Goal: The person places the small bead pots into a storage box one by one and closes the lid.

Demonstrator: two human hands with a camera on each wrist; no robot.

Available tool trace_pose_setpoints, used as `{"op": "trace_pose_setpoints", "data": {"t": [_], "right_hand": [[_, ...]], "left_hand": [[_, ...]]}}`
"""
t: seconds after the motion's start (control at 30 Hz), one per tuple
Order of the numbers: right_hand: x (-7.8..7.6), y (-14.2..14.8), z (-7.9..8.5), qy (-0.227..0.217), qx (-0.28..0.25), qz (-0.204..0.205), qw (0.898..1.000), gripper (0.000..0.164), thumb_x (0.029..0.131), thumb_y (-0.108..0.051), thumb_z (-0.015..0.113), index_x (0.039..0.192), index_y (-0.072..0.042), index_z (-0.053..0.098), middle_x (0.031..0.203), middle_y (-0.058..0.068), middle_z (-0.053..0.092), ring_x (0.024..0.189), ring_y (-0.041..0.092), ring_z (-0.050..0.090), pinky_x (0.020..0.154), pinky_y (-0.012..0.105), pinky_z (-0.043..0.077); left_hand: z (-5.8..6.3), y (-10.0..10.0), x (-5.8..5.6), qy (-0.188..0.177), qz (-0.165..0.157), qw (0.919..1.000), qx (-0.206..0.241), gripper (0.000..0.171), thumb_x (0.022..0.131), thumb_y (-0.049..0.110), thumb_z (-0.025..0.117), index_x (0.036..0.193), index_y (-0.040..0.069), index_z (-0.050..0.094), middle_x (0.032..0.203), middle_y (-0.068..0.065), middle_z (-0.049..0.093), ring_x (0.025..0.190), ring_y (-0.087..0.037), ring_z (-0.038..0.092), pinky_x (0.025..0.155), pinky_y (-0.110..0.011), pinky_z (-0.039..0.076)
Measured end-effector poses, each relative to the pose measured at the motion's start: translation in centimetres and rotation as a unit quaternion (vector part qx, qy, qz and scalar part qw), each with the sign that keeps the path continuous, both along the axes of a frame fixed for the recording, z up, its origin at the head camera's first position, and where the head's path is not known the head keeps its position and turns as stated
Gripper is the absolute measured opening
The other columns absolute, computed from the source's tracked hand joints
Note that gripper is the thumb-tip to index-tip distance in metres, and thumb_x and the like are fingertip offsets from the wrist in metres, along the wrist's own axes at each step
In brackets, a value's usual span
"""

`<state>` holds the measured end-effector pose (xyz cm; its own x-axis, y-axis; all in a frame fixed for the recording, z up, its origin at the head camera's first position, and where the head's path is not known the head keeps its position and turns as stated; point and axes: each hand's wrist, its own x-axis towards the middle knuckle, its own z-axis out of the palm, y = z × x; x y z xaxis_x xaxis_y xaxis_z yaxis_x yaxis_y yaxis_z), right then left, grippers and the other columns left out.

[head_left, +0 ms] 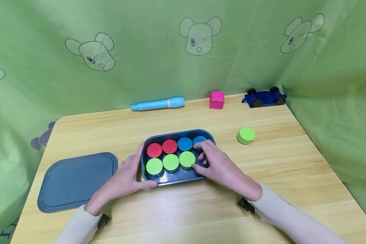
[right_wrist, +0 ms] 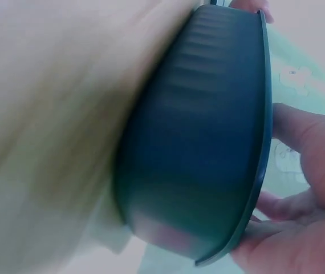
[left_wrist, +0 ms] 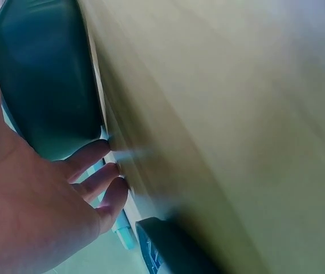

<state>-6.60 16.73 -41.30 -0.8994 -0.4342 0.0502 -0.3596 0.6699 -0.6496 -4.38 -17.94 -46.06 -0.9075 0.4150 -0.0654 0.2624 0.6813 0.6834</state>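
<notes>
A dark blue box (head_left: 178,178) stands on the table with round blocks in two rows. Two red blocks (head_left: 154,150) and two blue blocks (head_left: 185,144) form the far row; three green blocks (head_left: 170,163) form the near one. My left hand (head_left: 125,177) holds the box's left end, thumb at the near corner and fingers along the side. Over the right end reaches my right hand (head_left: 217,163), index finger by the right-hand blue block, thumb by the nearest green block. Its thumb and index finger stand apart. Both wrist views show the box's outer wall (right_wrist: 202,131).
A dark blue lid (head_left: 79,179) lies to the left. Right of the box stands another green block (head_left: 246,135). Along the back edge are a light blue pen (head_left: 158,104), a pink cube (head_left: 217,100) and a blue toy car chassis (head_left: 265,98). Green curtain surrounds the table.
</notes>
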Motion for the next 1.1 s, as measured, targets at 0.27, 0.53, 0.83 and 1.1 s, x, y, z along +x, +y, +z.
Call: {"op": "trace_pose_setpoints", "data": {"t": [0.27, 0.53, 0.83, 1.1], "right_hand": [[-0.3, 2.5, -0.5, 0.059, -0.088, -0.006, 0.994, 0.047, 0.094, -0.007, 0.087, 0.136, -0.005, 0.066, 0.121, 0.013, 0.062, 0.098, 0.019, 0.062, 0.074, 0.029, 0.056], [-1.4, 5.7, -1.2, 0.076, -0.128, -0.067, 0.987, 0.043, 0.096, -0.007, 0.085, 0.135, -0.006, 0.069, 0.101, 0.013, 0.06, 0.08, 0.018, 0.058, 0.066, 0.029, 0.052], [-2.4, 9.2, -1.1, 0.125, -0.141, -0.165, 0.968, 0.046, 0.096, -0.004, 0.083, 0.139, -0.006, 0.069, 0.108, 0.005, 0.054, 0.081, 0.019, 0.054, 0.07, 0.022, 0.045], [-3.8, 12.5, -2.0, 0.085, -0.082, -0.215, 0.969, 0.058, 0.1, -0.02, 0.082, 0.15, -0.003, 0.059, 0.127, 0.021, 0.052, 0.082, 0.019, 0.053, 0.068, 0.018, 0.043]], "left_hand": [[0.0, -0.1, 0.1, -0.002, 0.002, 1.0, 0.005, 0.136, 0.084, 0.071, 0.085, 0.178, 0.022, -0.001, 0.171, -0.012, 0.04, 0.153, -0.039, 0.039, 0.116, -0.07, 0.03], [-0.2, -0.1, 0.1, 0.005, 0.0, 1.0, -0.001, 0.136, 0.085, 0.072, 0.084, 0.177, 0.021, -0.001, 0.171, -0.012, 0.04, 0.152, -0.038, 0.041, 0.116, -0.069, 0.031], [-0.1, 0.1, 0.0, 0.002, -0.003, 1.0, -0.007, 0.136, 0.085, 0.072, 0.084, 0.178, 0.021, -0.002, 0.17, -0.013, 0.041, 0.151, -0.037, 0.041, 0.115, -0.068, 0.031], [0.1, 0.0, 0.1, -0.002, 0.0, 1.0, -0.007, 0.136, 0.085, 0.071, 0.084, 0.177, 0.021, -0.002, 0.169, -0.012, 0.042, 0.151, -0.037, 0.041, 0.115, -0.067, 0.032]]}}
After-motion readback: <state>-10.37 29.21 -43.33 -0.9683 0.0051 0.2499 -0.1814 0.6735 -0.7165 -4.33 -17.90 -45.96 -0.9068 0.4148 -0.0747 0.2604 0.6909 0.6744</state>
